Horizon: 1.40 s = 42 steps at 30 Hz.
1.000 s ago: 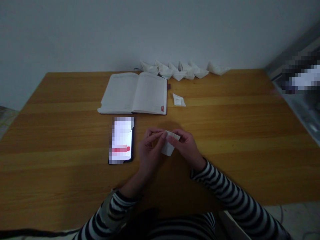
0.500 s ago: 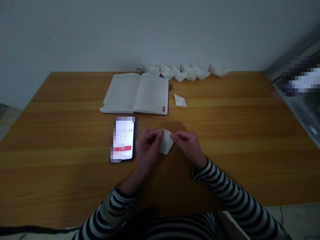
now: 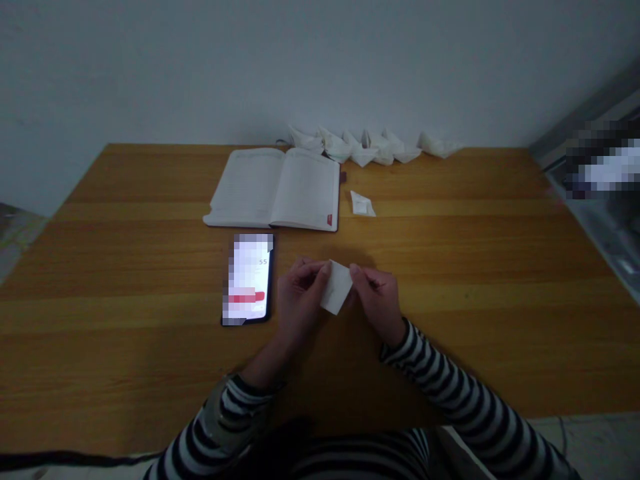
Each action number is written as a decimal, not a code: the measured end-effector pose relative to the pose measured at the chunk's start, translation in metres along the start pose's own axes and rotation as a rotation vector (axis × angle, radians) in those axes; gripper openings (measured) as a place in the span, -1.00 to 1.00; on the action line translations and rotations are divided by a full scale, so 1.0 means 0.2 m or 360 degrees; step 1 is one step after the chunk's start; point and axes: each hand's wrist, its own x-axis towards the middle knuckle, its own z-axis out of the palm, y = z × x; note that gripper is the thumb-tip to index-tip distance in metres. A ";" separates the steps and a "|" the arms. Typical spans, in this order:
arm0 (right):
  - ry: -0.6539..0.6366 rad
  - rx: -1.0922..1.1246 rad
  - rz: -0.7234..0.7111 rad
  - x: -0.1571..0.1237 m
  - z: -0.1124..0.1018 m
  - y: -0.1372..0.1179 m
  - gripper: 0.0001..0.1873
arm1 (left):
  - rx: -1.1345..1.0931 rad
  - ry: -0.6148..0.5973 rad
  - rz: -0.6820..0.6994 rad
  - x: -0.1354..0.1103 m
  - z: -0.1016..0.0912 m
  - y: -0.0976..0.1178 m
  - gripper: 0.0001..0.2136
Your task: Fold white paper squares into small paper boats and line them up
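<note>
A small white piece of folded paper (image 3: 337, 288) is held up between my two hands, over the front middle of the table. My left hand (image 3: 302, 293) pinches its left edge between thumb and fingers. At the upper right corner, my right hand (image 3: 378, 293) grips it the same way. The fingertips behind the paper are hidden. Just left of my left hand lies a phone (image 3: 249, 280) with its screen lit. Farther back, a small folded white paper (image 3: 362, 204) rests on the wood.
An open notebook (image 3: 305, 190) lies behind the phone on the wooden table (image 3: 500, 267). Several white paper boats (image 3: 363, 152) stand in a row along the wall (image 3: 320, 67). A blurred-out object (image 3: 610, 163) is at the far right, beyond the table edge.
My right hand has turned a little and its grip sits slightly farther right, so more of the paper's face shows. Both hands still hold it. The view has shifted slightly.
</note>
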 end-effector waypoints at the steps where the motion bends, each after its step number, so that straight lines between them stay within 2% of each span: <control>1: -0.0007 0.0043 0.0033 0.00 0.01 0.00 -0.47 | -0.0018 -0.0002 -0.0024 0.00 0.00 0.00 -0.82; 6: -0.0226 0.0229 0.0134 0.01 0.01 -0.01 -0.52 | -0.0060 -0.0025 -0.0075 0.00 -0.01 0.02 -0.85; 9: -0.0314 0.0209 0.0116 0.00 0.01 -0.02 -0.51 | -0.0097 -0.0064 -0.0083 -0.01 0.00 0.03 -0.86; 13: -0.0157 0.0130 0.0060 0.00 0.01 -0.03 -0.51 | -0.0118 -0.0097 -0.0118 0.00 0.00 0.04 -0.78; 18: 0.0023 0.0237 0.0025 0.00 -0.01 -0.03 -0.51 | -0.0213 -0.0181 -0.0178 0.00 0.00 0.04 -0.57; 22: 0.0166 0.0202 -0.0037 0.00 -0.01 -0.02 -0.51 | -0.0068 -0.0204 0.0042 -0.01 -0.01 0.04 -0.76; 25: 0.0214 0.0138 -0.0068 -0.01 0.00 -0.03 -0.50 | 0.0055 -0.0179 0.0233 -0.02 0.00 0.05 -0.81; 32: 0.0203 -0.0007 -0.0138 -0.01 0.00 -0.03 -0.53 | 0.0241 -0.0153 0.0328 -0.01 -0.01 0.05 -0.90; 39: -0.0024 0.0126 0.0124 0.00 0.00 -0.01 -0.49 | 0.0165 -0.0140 0.0145 0.00 -0.02 0.04 -0.80; 42: -0.0017 0.0126 0.0099 -0.01 0.01 -0.01 -0.46 | 0.0108 -0.0146 0.0090 0.00 -0.02 0.02 -0.81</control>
